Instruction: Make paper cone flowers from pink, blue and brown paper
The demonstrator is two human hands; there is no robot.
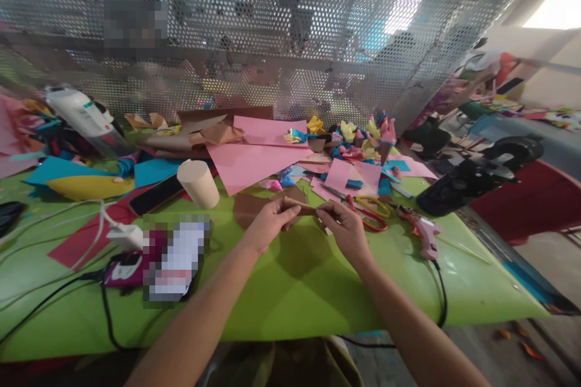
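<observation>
Between my two hands a small piece of brown paper (307, 210) is stretched, rolled or folded narrow, a little above the green tabletop (295, 308). My left hand (275, 221) pinches its left end with thumb and fingers. At the other end, my right hand (342, 227) grips it with the fingertips. More brown paper (249, 208) lies flat behind my left hand. Just beyond my right hand are scissors with red handles (370, 217) and another pair with yellow handles (379, 205). A pink glue gun (424, 233) rests farther right, its black cord running off the table edge.
Pink paper sheets (254, 163), paper scraps and folded paper flowers (358, 133) cover the back. At left are a cream-coloured cylinder (198, 183), a phone (177, 263), a power strip (129, 269) and cables. A black bottle (458, 184) lies at right. A perforated metal panel (272, 30) stands behind.
</observation>
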